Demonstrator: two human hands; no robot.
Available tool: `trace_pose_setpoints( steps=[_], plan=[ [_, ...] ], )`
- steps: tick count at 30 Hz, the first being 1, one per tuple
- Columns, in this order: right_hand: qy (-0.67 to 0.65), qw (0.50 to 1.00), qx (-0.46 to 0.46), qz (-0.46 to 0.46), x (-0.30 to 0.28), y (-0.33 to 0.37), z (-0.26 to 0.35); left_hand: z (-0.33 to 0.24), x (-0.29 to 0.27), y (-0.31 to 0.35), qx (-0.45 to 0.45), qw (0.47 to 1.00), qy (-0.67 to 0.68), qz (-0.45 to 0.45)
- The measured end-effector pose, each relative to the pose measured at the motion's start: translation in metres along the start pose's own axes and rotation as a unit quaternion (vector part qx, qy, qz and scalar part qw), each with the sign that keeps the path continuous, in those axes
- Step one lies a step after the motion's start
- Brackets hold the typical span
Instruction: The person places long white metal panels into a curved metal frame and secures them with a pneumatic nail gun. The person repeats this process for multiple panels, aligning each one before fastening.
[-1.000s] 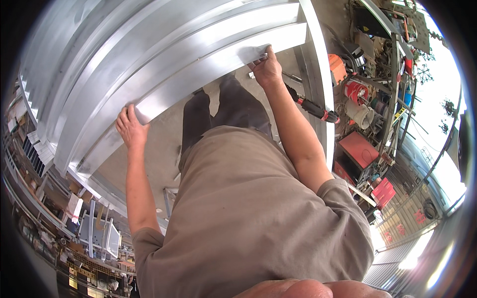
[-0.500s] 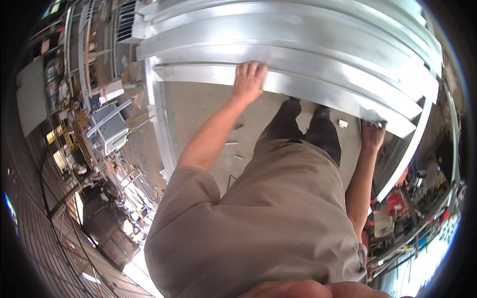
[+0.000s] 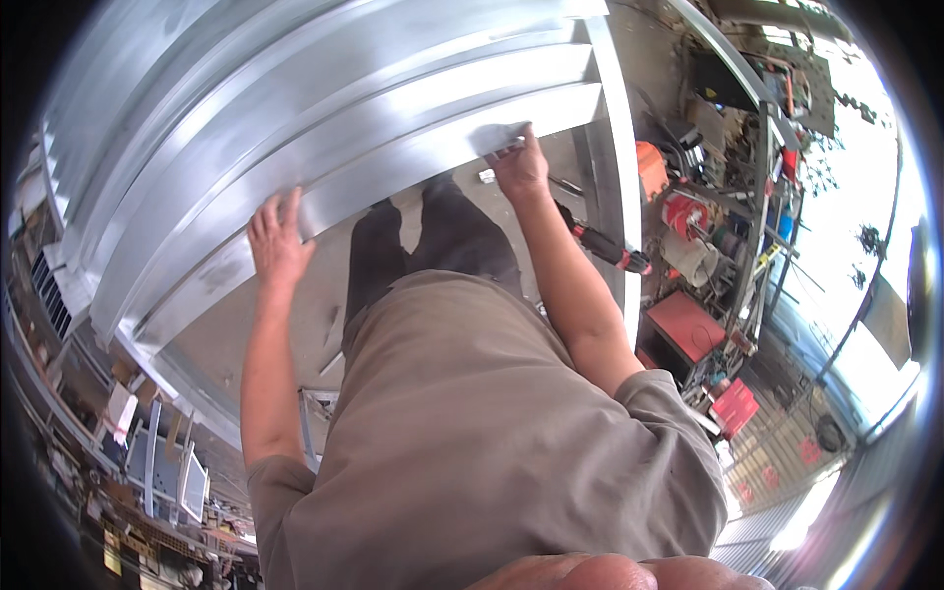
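A large silvery metal frame with long parallel slats (image 3: 393, 128) spans the space in front of me. My left hand (image 3: 278, 241) lies on the nearest slat, toward its left part, fingers spread and thumb apart. Further right, my right hand (image 3: 519, 172) is turned palm up at that slat's near edge, its fingers curled and thumb raised against the metal. Its fingertips are partly hidden; a small shiny bit shows by them, too small to name.
A pale upright bar (image 3: 615, 177) closes the frame's right side, with a black-and-red tool (image 3: 615, 248) beside it. Beyond stand a red bucket (image 3: 685, 213) and a red box (image 3: 685, 324). Cluttered shelves and a grey panel (image 3: 162, 472) are at lower left.
My view has swung to the right, so the frame sits further left. My left hand has its fingers more spread on the slat; my right hand has moved along its edge, palm now up.
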State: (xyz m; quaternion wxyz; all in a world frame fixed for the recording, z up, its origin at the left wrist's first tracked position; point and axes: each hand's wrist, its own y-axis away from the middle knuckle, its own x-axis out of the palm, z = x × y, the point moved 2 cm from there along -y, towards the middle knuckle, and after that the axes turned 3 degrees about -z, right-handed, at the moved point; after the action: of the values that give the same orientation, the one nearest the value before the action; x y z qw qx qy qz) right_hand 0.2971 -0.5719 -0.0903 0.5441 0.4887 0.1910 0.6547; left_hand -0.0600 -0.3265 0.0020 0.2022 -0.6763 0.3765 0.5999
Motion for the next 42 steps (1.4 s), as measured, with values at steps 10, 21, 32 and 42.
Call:
trace_pose_setpoints(
  steps=[10,21,32,42],
  plan=[
    [0.005,1.000,-0.016,-0.006,0.017,0.012,0.003,-0.001,0.011,0.004,-0.023,0.999,-0.032,-0.005],
    [0.011,1.000,-0.010,-0.005,0.016,0.013,0.004,0.001,0.010,0.004,-0.020,0.999,-0.027,0.011],
    [0.010,1.000,-0.012,0.003,0.017,0.013,0.004,0.009,0.014,-0.001,0.015,1.000,-0.011,-0.006],
    [0.014,1.000,-0.018,-0.017,0.020,0.016,0.005,0.013,0.019,0.000,0.029,0.999,-0.001,-0.016]
  ],
)
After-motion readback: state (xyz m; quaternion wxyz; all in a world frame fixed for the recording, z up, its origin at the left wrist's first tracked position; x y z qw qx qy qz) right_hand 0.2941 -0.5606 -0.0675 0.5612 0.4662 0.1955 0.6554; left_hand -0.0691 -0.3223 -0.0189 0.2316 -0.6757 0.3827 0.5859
